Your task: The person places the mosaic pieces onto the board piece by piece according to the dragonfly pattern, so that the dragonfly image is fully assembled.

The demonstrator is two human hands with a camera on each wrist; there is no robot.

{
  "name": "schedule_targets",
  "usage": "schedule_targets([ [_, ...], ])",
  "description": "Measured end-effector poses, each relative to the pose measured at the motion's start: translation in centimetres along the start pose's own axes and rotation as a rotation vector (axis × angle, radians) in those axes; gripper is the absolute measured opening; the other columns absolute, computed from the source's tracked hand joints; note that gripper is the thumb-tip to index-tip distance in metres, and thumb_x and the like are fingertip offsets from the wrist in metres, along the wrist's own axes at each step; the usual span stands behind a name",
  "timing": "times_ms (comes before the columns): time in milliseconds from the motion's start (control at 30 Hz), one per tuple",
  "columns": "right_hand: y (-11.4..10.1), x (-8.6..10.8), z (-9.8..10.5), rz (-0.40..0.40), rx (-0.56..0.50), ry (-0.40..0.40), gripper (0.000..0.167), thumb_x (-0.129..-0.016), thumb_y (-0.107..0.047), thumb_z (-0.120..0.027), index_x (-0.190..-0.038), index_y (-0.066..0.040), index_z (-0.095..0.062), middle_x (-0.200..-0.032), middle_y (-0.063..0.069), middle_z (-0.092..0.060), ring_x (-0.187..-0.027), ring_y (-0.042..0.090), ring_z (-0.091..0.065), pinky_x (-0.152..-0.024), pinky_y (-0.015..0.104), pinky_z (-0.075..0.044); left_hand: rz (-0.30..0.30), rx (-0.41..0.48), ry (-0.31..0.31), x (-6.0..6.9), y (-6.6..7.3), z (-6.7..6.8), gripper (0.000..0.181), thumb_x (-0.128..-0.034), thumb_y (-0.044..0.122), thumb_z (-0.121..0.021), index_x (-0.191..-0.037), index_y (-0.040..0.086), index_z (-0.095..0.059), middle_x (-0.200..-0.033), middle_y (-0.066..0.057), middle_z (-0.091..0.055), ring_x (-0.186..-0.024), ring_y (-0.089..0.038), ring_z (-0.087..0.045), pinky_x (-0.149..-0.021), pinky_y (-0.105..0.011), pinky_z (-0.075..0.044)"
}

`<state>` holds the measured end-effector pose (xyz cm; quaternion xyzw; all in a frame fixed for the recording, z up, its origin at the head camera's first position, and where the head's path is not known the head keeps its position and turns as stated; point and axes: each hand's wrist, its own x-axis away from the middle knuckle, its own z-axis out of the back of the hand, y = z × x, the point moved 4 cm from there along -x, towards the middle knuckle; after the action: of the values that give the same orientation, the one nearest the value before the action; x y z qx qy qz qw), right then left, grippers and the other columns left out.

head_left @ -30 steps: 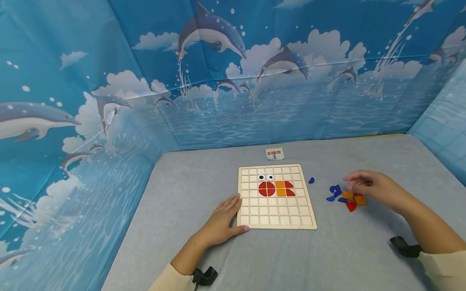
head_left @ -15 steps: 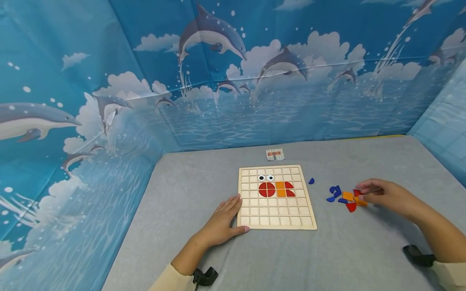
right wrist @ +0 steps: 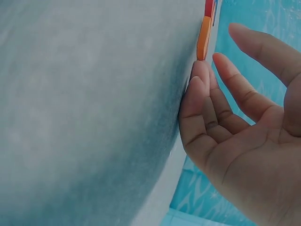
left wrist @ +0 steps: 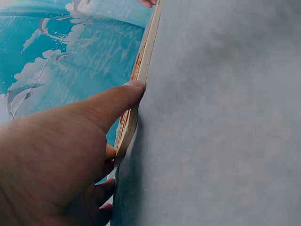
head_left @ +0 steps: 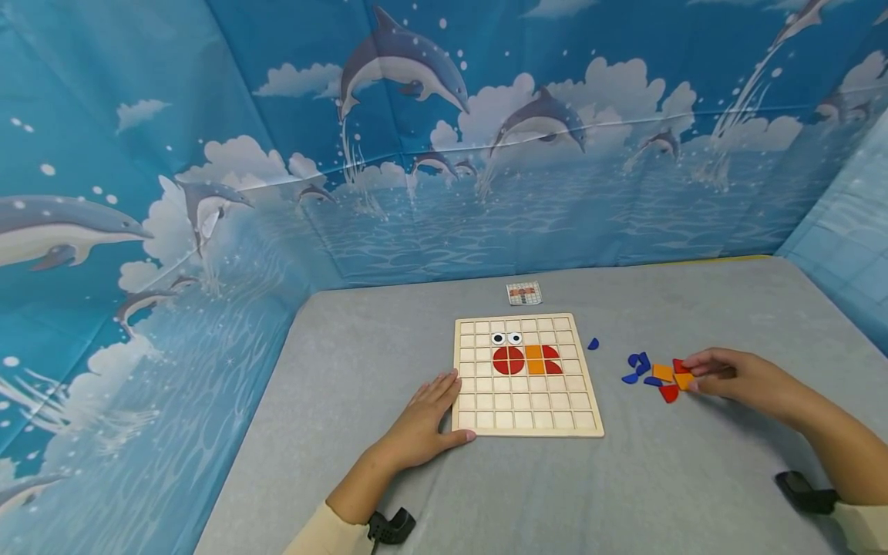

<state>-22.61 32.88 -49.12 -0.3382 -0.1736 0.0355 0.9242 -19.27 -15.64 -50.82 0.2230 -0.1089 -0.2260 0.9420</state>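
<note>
A wooden grid board [head_left: 527, 412] lies on the grey table, bearing a red circle made of quarter pieces [head_left: 509, 360], orange squares, red quarter pieces at its right and two eye pieces [head_left: 506, 338]. My left hand [head_left: 416, 432] rests at its lower left corner; the left wrist view shows the thumb [left wrist: 124, 96] on the edge. At the right, my right hand [head_left: 745, 378] is beside an orange square [head_left: 683, 381]. In the right wrist view that orange piece [right wrist: 203, 38] meets the lower fingertips, while thumb and forefinger stand apart from it.
Near the right hand lie another orange square [head_left: 662, 373], red quarter pieces [head_left: 669, 394] and several blue pieces [head_left: 643, 362]. One blue piece [head_left: 593, 344] sits alone near the board. A small pattern card [head_left: 523, 293] lies behind the board. A dolphin-print curtain [head_left: 430, 223] hangs behind the table.
My right hand has come down and to the right, from above the loose pieces to beside the orange square. That square has shifted slightly left. The left hand stays in place.
</note>
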Motion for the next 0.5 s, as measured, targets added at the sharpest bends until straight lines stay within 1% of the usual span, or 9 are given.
schedule_targets([
  [133, -0.12, 0.1, -0.08, 0.01, -0.002, -0.017, 0.06, -0.095, -0.036, -0.07, -0.135, 0.006, -0.056, -0.123, 0.023, -0.065, -0.104, 0.028, -0.063, -0.072, 0.024, -0.055, 0.0, -0.007, 0.002, -0.02, -0.04, -0.02, 0.092, -0.0922, 0.055, -0.067, -0.162, 0.012, -0.024, -0.171, 0.003, -0.016, -0.16, -0.02, -0.013, -0.13, -0.048, -0.014],
  [267, -0.17, 0.16, -0.11, 0.016, 0.001, -0.03, 0.058, -0.094, -0.033, -0.072, -0.134, 0.006, -0.056, -0.121, 0.018, -0.065, -0.101, 0.022, -0.062, -0.072, 0.02, -0.055, 0.001, -0.01, 0.002, -0.01, -0.06, -0.05, 0.092, -0.0923, 0.055, -0.067, -0.162, 0.012, -0.024, -0.171, 0.003, -0.016, -0.159, -0.02, -0.013, -0.13, -0.047, -0.014],
  [400, -0.15, 0.13, -0.13, 0.028, 0.02, -0.033, 0.053, -0.093, -0.028, -0.073, -0.13, 0.006, -0.058, -0.114, 0.013, -0.065, -0.097, 0.018, -0.058, -0.071, 0.018, -0.052, 0.001, -0.014, 0.002, -0.03, -0.05, -0.04, 0.092, -0.0923, 0.055, -0.067, -0.162, 0.012, -0.025, -0.171, 0.003, -0.016, -0.159, -0.02, -0.013, -0.13, -0.047, -0.014],
  [500, -0.13, 0.08, -0.27, 0.03, 0.031, -0.036, 0.049, -0.091, -0.026, -0.075, -0.126, 0.005, -0.06, -0.109, 0.01, -0.063, -0.094, 0.016, -0.055, -0.07, 0.018, -0.05, 0.0, -0.018, 0.001, -0.04, -0.03, -0.03, 0.092, -0.0923, 0.055, -0.067, -0.162, 0.012, -0.025, -0.171, 0.003, -0.016, -0.159, -0.02, -0.013, -0.13, -0.047, -0.014],
])
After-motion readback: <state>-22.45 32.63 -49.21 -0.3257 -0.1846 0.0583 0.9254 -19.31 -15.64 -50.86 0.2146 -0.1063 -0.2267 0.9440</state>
